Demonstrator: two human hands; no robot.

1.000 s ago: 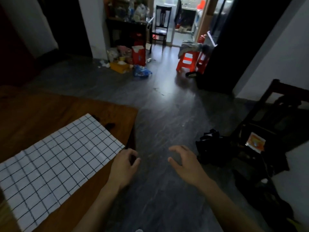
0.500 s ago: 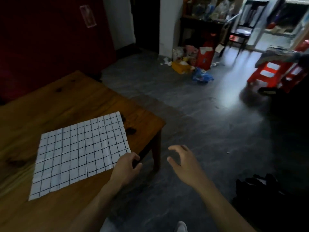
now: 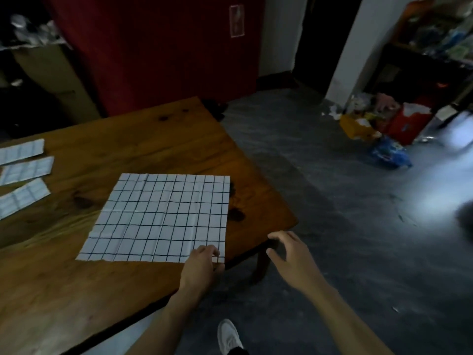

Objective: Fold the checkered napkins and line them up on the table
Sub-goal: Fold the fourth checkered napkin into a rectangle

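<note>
A white napkin with a dark grid [image 3: 163, 216] lies spread flat on the wooden table [image 3: 76, 290] near its right end. My left hand [image 3: 201, 267] sits at the napkin's near right corner, fingers curled onto the cloth's edge. My right hand [image 3: 291, 254] hovers off the table's right corner with its fingers spread and nothing in it. Three folded checkered napkins [image 3: 24, 170] lie in a row at the table's far left, partly cut off by the frame.
The table's right corner and leg [image 3: 261, 262] stand just under my right hand. Grey stone floor stretches to the right. Boxes and bags [image 3: 378, 126] clutter the floor by a shelf at the back right. My white shoe [image 3: 229, 336] shows below.
The view has swung left, bringing more of the table and the folded napkins into sight. My left hand has stayed at the napkin's near corner. My right hand has kept hovering beside it.
</note>
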